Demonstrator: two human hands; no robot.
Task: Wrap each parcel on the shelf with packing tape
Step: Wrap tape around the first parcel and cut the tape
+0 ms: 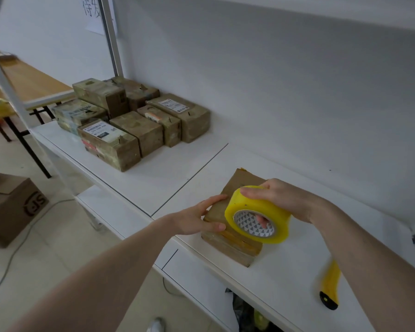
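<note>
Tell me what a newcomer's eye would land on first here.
The bright yellow tape roll, gripped by the right hand with a finger through its core, held over a brown parcel at the shelf's front edge. The left hand steadies that parcel's left end. Farther left, a cluster of parcels sits together on the shelf.

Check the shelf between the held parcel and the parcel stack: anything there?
Bare white shelf only, with a panel seam running across it, between the held parcel and the parcel stack, per the head view.
</note>
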